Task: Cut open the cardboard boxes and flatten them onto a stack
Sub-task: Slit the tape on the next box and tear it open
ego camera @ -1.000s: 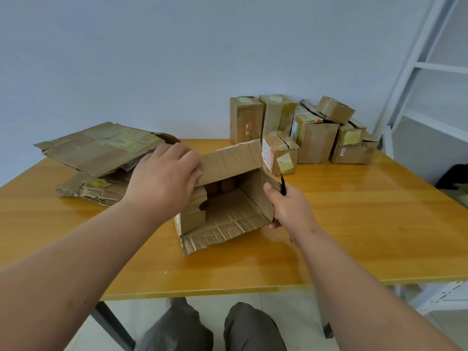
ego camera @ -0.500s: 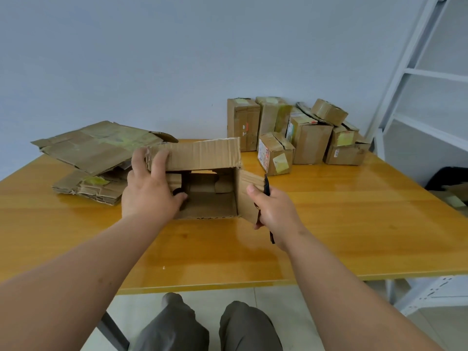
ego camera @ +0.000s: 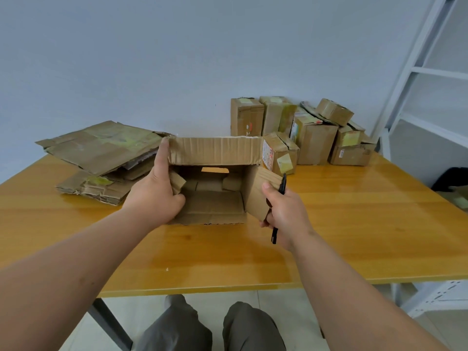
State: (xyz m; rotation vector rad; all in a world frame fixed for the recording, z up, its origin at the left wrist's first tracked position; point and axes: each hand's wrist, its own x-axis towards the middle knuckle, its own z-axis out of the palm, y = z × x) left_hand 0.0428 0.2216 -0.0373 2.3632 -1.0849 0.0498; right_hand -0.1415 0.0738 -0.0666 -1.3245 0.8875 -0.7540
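You are holding the opened box [ego camera: 215,181] on its side near the middle of the table [ego camera: 354,236], its mouth facing you, with your left hand [ego camera: 157,196] wrapped over its left wall, thumb up along the edge and fingers curling inside around a small flap. Your right hand [ego camera: 286,211] is doing two jobs at once: the fingers are closing around the black cutter [ego camera: 278,206] while the thumb is pressing the box's right flap. That is where the risk is sitting. If you are folding the box flat with the cutter in your fist, the tip could be dragging across the cardboard or toward your left hand; whether the blade is out I cannot tell. The flattened stack [ego camera: 101,158] is leaning unevenly behind your left hand, so a careless toss could be sliding it off the edge, and the uncut boxes [ego camera: 309,133] are crowding the far right.
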